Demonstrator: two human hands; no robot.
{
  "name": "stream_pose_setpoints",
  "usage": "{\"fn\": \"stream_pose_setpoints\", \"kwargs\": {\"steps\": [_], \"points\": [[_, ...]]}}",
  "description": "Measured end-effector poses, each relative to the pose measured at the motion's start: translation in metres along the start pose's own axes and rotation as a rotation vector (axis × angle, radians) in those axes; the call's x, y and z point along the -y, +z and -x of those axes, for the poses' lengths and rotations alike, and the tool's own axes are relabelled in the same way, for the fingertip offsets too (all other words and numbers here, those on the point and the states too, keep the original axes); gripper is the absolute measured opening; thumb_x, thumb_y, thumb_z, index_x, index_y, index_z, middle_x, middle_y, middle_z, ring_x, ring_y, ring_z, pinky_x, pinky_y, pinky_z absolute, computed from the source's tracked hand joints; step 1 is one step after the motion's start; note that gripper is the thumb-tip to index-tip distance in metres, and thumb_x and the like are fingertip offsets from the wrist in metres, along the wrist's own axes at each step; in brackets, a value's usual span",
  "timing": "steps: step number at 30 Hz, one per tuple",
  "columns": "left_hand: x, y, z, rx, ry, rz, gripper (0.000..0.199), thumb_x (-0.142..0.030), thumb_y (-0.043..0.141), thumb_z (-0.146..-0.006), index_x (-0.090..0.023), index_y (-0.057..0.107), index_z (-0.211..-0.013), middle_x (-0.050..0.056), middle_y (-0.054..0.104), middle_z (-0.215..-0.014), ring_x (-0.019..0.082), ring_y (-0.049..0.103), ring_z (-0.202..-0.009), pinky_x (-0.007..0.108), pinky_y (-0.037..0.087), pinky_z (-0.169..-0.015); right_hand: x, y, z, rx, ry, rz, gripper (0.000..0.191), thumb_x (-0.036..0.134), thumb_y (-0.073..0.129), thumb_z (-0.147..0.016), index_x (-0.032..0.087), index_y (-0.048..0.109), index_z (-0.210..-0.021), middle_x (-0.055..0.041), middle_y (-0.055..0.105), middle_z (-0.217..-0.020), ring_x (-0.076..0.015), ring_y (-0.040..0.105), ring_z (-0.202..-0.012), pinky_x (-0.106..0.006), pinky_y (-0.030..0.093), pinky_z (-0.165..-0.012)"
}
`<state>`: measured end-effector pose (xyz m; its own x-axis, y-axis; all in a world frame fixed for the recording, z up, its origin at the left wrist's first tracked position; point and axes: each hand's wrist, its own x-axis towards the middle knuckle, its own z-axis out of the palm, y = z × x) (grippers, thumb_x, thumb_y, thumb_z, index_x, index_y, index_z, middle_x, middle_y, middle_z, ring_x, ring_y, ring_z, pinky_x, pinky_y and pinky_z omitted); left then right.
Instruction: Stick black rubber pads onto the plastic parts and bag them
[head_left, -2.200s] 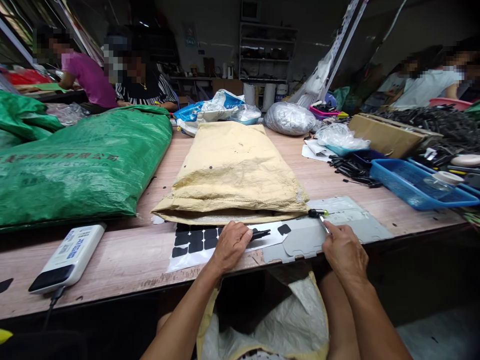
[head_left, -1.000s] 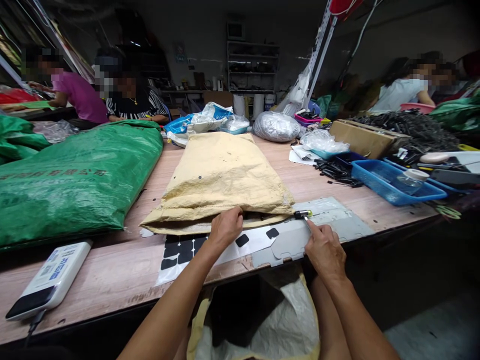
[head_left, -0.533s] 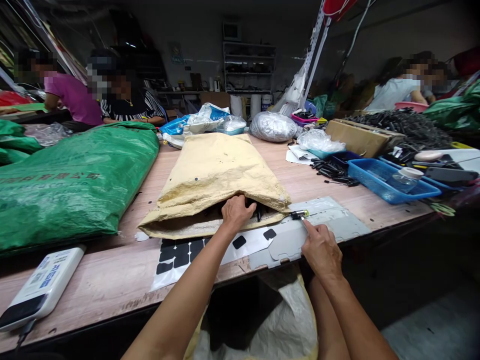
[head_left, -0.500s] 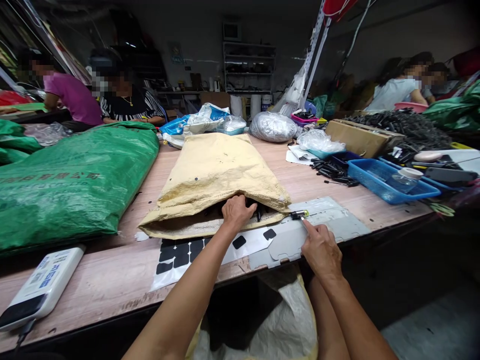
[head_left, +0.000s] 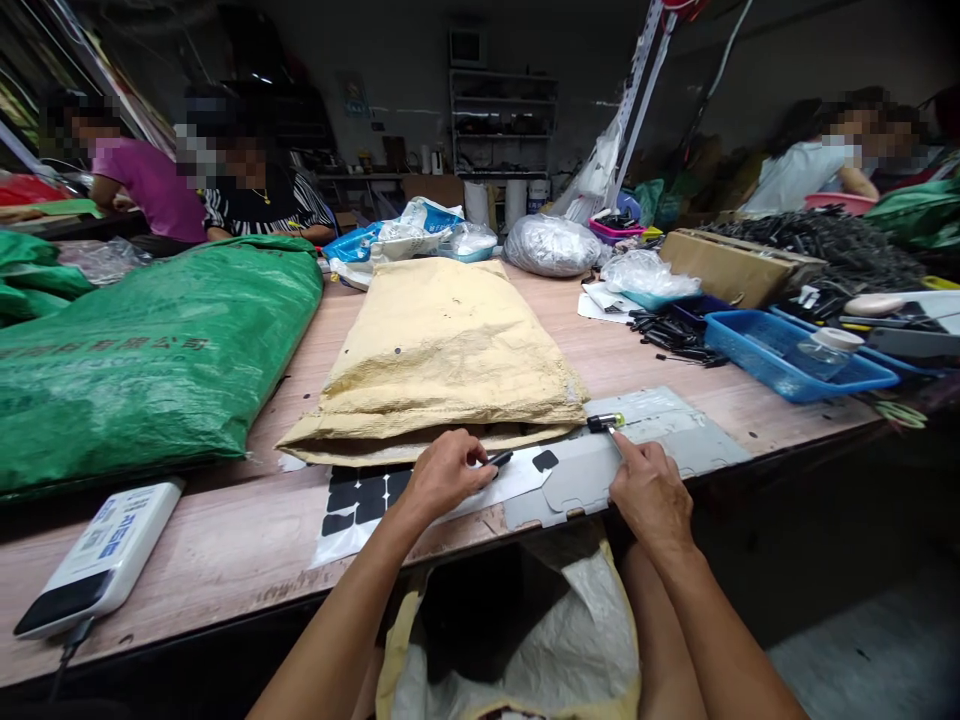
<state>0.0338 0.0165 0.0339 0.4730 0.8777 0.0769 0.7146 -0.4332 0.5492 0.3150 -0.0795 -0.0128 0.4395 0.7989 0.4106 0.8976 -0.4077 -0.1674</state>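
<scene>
My left hand (head_left: 448, 472) is closed on a slim black plastic piece (head_left: 499, 460), just in front of the mouth of a yellow woven sack (head_left: 457, 340). The sack lies flat on the table with its opening toward me. To the right, my right hand (head_left: 651, 490) is closed round a thin metallic tool (head_left: 613, 434), mostly hidden by the fingers. The tool's tip meets a small cylinder, black with a yellow-green end (head_left: 604, 422), lying on a grey board (head_left: 675, 440). Beneath my left hand is a white sheet with black rounded stickers (head_left: 367, 500).
A bulging green sack (head_left: 150, 360) and a white power pack (head_left: 105, 555) are at left. At right stand a blue tray (head_left: 795, 365) with a bottle, and loose black parts (head_left: 675, 335). An open sack (head_left: 555, 640) hangs below the table edge. Several people sit beyond.
My left hand has come out of the sack's mouth toward me, bringing a black plastic piece with it. My right hand stays by the cylinder; the view has shifted slightly.
</scene>
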Motion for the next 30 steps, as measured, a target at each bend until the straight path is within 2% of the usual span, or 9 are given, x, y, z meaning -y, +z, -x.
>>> {"fn": "stream_pose_setpoints", "kwargs": {"steps": [3,8,12,14,17,19,22,27,30], "points": [[0.009,0.014,0.017,-0.029,0.041,0.051,0.011,-0.029,0.071,-0.080,-0.020,0.071,-0.087,0.002,0.066,-0.086,0.020,0.059,-0.084,0.030,0.041,-0.072,-0.003,-0.003,-0.002,0.040,0.040,-0.053,0.045,0.017,0.055,-0.092,0.025,0.065,-0.135,-0.0073,0.064,-0.102,-0.0219,0.058,-0.090,-0.033,0.044,-0.075],[0.016,0.033,0.024,-0.171,0.112,0.108,0.012,-0.028,0.070,-0.083,-0.021,0.072,-0.093,0.002,0.064,-0.087,0.020,0.057,-0.087,0.032,0.042,-0.079,-0.014,-0.002,-0.002,0.092,0.123,-0.176,0.045,0.025,0.051,-0.095,0.027,0.063,-0.138,-0.0072,0.066,-0.108,-0.0221,0.062,-0.088,-0.035,0.048,-0.076],[0.019,0.034,0.024,-0.166,0.110,0.161,0.011,-0.024,0.071,-0.080,-0.021,0.072,-0.091,0.001,0.064,-0.085,0.019,0.056,-0.086,0.031,0.041,-0.078,-0.007,-0.006,0.016,-0.037,0.156,-0.412,0.049,0.030,0.051,-0.093,0.017,0.061,-0.139,-0.0109,0.067,-0.111,-0.0243,0.066,-0.093,-0.038,0.052,-0.083],[0.020,0.033,0.023,-0.146,0.106,0.185,0.012,-0.023,0.073,-0.079,-0.022,0.072,-0.091,0.001,0.065,-0.085,0.020,0.056,-0.087,0.031,0.042,-0.078,0.007,-0.013,0.031,-0.091,0.065,-0.555,0.049,0.033,0.048,-0.095,0.016,0.059,-0.140,-0.0125,0.067,-0.119,-0.0255,0.065,-0.105,-0.038,0.053,-0.092],[0.019,0.031,0.022,-0.115,0.083,0.224,0.013,-0.021,0.075,-0.076,-0.022,0.073,-0.089,0.000,0.067,-0.087,0.020,0.057,-0.088,0.031,0.042,-0.080,0.034,-0.026,0.053,-0.014,-0.140,-0.746,0.043,0.031,0.047,-0.099,0.021,0.058,-0.140,-0.0106,0.065,-0.129,-0.0225,0.062,-0.120,-0.035,0.051,-0.101],[0.018,0.030,0.022,-0.106,0.065,0.239,0.014,-0.021,0.075,-0.075,-0.022,0.073,-0.088,0.000,0.068,-0.087,0.019,0.058,-0.088,0.031,0.042,-0.080,0.051,-0.032,0.063,0.086,-0.252,-0.826,0.042,0.027,0.046,-0.101,0.022,0.057,-0.141,-0.0101,0.065,-0.128,-0.0204,0.062,-0.120,-0.033,0.051,-0.102],[0.016,0.030,0.022,-0.110,0.049,0.241,0.014,-0.020,0.075,-0.074,-0.022,0.073,-0.087,-0.001,0.068,-0.086,0.019,0.058,-0.087,0.031,0.042,-0.079,0.069,-0.037,0.070,0.184,-0.342,-0.853,0.042,0.022,0.043,-0.102,0.024,0.055,-0.142,-0.0092,0.065,-0.122,-0.0192,0.063,-0.116,-0.033,0.052,-0.100],[0.016,0.032,0.023,-0.115,0.049,0.223,0.011,-0.020,0.075,-0.074,-0.022,0.073,-0.085,-0.001,0.067,-0.084,0.019,0.057,-0.086,0.030,0.042,-0.079,0.082,-0.040,0.074,0.169,-0.429,-0.845,0.046,0.018,0.042,-0.101,0.023,0.052,-0.146,-0.0103,0.064,-0.118,-0.0197,0.063,-0.112,-0.033,0.053,-0.098],[0.017,0.032,0.022,-0.108,0.052,0.214,0.009,-0.020,0.074,-0.075,-0.022,0.073,-0.084,0.000,0.066,-0.083,0.019,0.057,-0.086,0.030,0.042,-0.077,0.085,-0.038,0.078,0.196,-0.478,-0.829,0.046,0.016,0.041,-0.101,0.022,0.052,-0.145,-0.0096,0.064,-0.111,-0.0180,0.066,-0.101,-0.029,0.056,-0.089]]}}
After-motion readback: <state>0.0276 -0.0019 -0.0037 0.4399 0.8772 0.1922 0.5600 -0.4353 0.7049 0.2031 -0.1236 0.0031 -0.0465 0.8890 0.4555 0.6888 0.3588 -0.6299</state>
